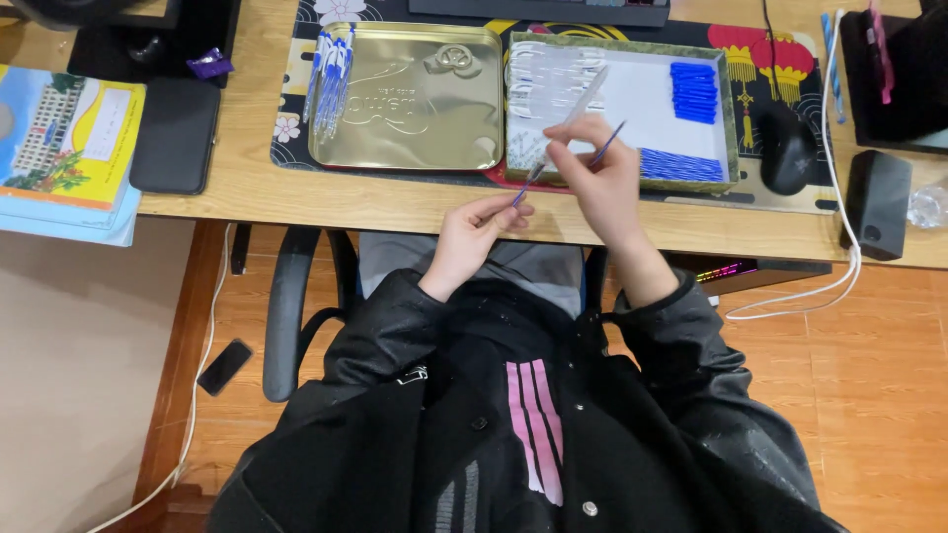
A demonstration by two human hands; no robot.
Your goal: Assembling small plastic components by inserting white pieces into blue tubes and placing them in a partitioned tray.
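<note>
My right hand (604, 183) is raised over the desk's front edge and grips a clear pen barrel (581, 104) that slants up to the right. A thin blue refill (610, 141) pokes out behind its fingers. My left hand (472, 232) sits lower and to the left, with fingertips pinched on the lower blue end near the barrel's tip (520, 195). Behind the hands is a white-lined box (642, 109) holding clear barrels (548, 69), blue caps (694, 93) and blue refills (681, 164). A gold tin tray (415, 99) to its left carries several finished pens (331, 79).
A black mouse (786, 148), a white cable (837, 168) and a small black speaker (875, 202) lie at the right. A colourful book (64, 148) and a black pad (176, 133) sit at the left. A phone (225, 365) lies on the floor by the chair arm (286, 316).
</note>
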